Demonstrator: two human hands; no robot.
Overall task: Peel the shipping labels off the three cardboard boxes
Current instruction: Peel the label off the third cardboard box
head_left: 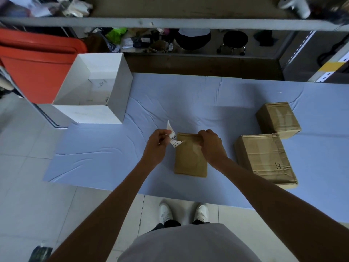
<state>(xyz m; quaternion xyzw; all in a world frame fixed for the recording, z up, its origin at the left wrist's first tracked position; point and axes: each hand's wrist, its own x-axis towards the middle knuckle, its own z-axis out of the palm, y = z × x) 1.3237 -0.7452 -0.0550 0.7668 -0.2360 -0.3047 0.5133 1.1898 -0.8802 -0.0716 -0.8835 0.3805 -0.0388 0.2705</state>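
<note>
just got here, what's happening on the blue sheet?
A person is peeling a shipping label off the middle cardboard box. The left hand pinches the white label, which is mostly lifted and curling off the box's far left corner, while the right hand steadies the box's top edge. Two more cardboard boxes sit to the right with no labels visible. An open white box stands at the sheet's far left.

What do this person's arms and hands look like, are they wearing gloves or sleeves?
No gloves: both the left hand and the right hand are bare. The forearms are bare too, with no sleeves, watch or bracelet showing. Lower down a light grey shirt and white shoes show.
</note>
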